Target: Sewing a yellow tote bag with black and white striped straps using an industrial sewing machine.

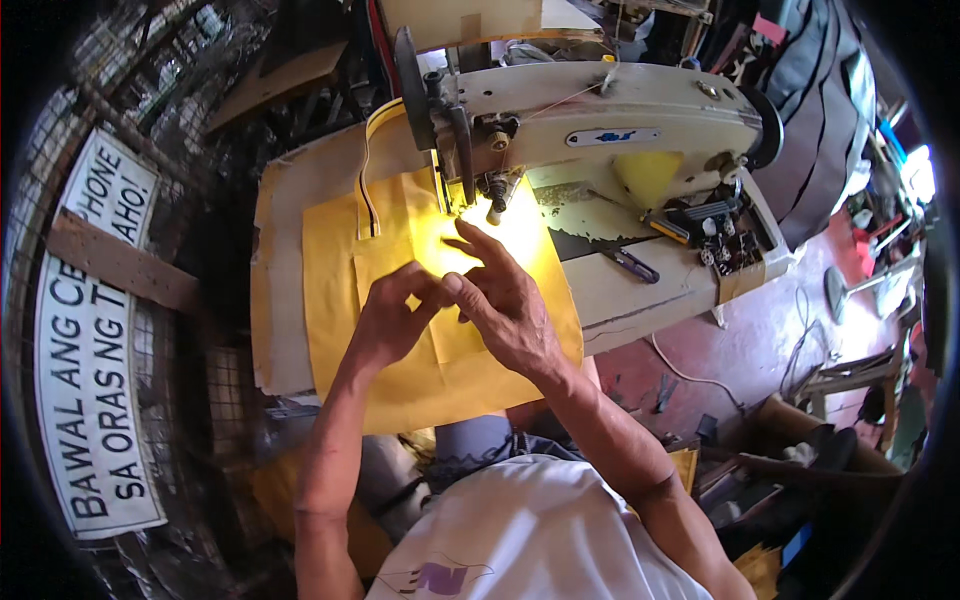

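Note:
A large yellow sheet of material (345,345) lies across the bed of a sewing machine (560,105) and hangs over its near edge. Both hands are above the sheet, just in front of the lit needle area (465,195). My left hand (395,315) is closed in a pinch; whatever its fingertips hold is too small to make out. My right hand (510,310) has its fingers apart, the forefinger reaching toward the presser foot and the thumb meeting my left fingertips. A narrow cream strip with a dark line (366,180) curves up from the sheet's left part.
Right of the needle, a dark-handled cutter (632,265) lies on the machine table (650,310). Farther right sits a tray of small parts (735,240). A wire-mesh wall with a white sign (100,350) stands at left. A cable (690,375) runs over the reddish floor (760,320).

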Action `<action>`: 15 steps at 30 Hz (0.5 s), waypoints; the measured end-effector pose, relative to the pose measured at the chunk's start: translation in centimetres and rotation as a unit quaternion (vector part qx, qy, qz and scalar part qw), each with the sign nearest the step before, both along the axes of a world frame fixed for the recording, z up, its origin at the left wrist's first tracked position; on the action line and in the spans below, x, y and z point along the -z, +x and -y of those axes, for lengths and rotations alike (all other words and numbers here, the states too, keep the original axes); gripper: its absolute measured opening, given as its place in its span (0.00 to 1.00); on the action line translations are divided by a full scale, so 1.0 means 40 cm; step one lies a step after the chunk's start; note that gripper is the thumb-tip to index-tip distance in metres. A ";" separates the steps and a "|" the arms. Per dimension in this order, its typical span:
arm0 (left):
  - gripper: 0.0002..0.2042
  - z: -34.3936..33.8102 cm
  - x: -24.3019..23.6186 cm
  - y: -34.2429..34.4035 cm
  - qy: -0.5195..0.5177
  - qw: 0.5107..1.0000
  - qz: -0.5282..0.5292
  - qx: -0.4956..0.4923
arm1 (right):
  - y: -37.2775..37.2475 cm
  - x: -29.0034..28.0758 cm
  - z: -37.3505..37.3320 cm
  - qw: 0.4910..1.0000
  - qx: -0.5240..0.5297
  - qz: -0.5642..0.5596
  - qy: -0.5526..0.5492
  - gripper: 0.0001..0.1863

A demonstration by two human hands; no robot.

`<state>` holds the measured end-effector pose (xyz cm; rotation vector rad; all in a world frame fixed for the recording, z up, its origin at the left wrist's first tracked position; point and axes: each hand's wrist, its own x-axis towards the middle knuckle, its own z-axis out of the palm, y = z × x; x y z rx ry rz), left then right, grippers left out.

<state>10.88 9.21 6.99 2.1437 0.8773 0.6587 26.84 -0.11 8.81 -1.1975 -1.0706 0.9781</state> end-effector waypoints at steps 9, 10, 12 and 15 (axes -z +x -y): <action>0.17 -0.011 -0.101 -0.023 -0.143 0.976 0.144 0.079 | -0.031 0.066 0.035 0.929 0.005 0.326 0.176 0.18; 0.20 -0.019 -0.119 -0.012 -0.142 0.967 0.182 0.104 | -0.042 0.079 0.029 0.903 -0.001 0.362 0.229 0.18; 0.17 -0.041 -0.159 -0.001 -0.132 0.967 0.144 0.165 | -0.040 0.105 0.019 0.901 -0.018 0.394 0.179 0.17; 0.10 -0.065 -0.180 0.026 -0.019 0.999 0.004 0.047 | -0.004 0.137 -0.042 0.941 0.075 0.317 0.094 0.13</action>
